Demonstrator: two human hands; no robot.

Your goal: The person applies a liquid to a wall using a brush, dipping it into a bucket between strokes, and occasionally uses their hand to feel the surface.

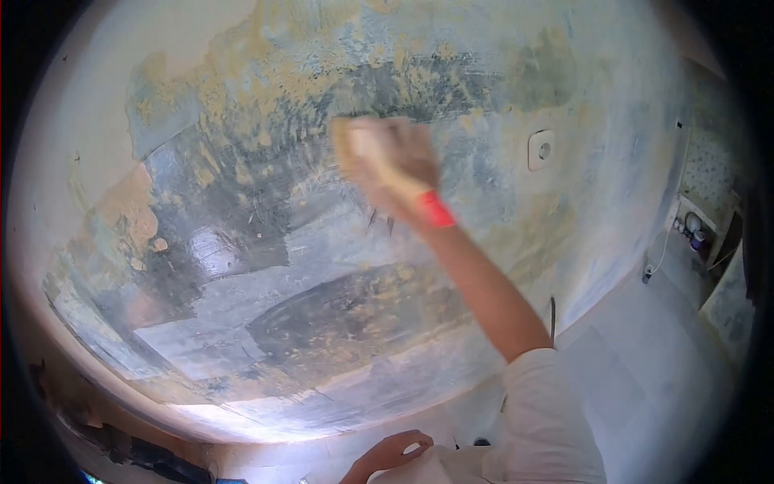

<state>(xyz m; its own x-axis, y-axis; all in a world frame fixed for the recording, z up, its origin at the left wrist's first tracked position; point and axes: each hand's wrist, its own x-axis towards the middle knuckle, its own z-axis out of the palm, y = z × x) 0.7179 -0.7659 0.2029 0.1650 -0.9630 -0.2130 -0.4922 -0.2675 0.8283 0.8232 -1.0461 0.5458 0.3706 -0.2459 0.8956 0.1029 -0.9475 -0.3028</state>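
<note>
Against the patchy grey, yellow and blue wall [322,242], my right hand [395,153] is raised and smeared by motion. A yellowish, pale block-like thing [347,148], perhaps a sponge, is held in it at the wall's surface. A red band [436,209] circles the right wrist. Low in the view, my left hand [397,450] is close to my body, away from the wall, its fingers curved and a gap showing by the thumb. Nothing is visible in the left hand.
A wall socket [542,150] is right of my raised hand. Pale floor tiles [629,363] lie below. At the far right, a small shelf [695,211] holds several items, with a cable nearby. Dark objects [153,458] are at the lower left.
</note>
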